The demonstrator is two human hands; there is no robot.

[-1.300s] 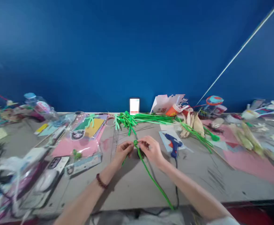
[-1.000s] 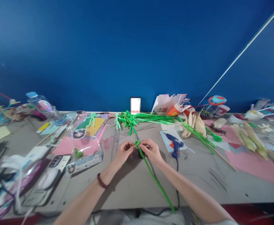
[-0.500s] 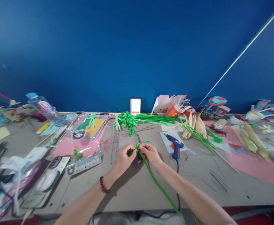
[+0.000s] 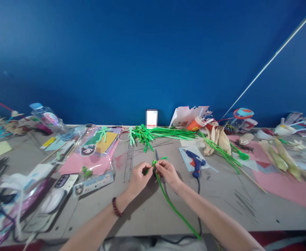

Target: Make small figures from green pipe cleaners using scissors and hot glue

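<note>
Between my two hands is a green pipe cleaner (image 4: 171, 199) with a small coil at its top end; its long tail runs down toward the table's front edge. My left hand (image 4: 140, 174) pinches the coil from the left, fingers closed, a dark red bead bracelet on the wrist. From the right, my right hand (image 4: 169, 174) grips the same pipe cleaner just below the coil with thumb and fingers. A pair of scissors (image 4: 156, 154) lies partly hidden behind my hands, blade pointing away. Beside it rests a short green piece (image 4: 164, 158).
A blue glue gun (image 4: 196, 162) lies on paper to the right, its cord running forward. Green pipe cleaners (image 4: 173, 132) are heaped at the back near a propped phone (image 4: 152, 119). Left are a ruler (image 4: 128, 164), a plastic pouch (image 4: 97, 144) and another phone (image 4: 48, 205).
My fingers have shifted slightly around the coil, and more of the scissors shows behind them. The pipe cleaner's tail stays nearly in place.
</note>
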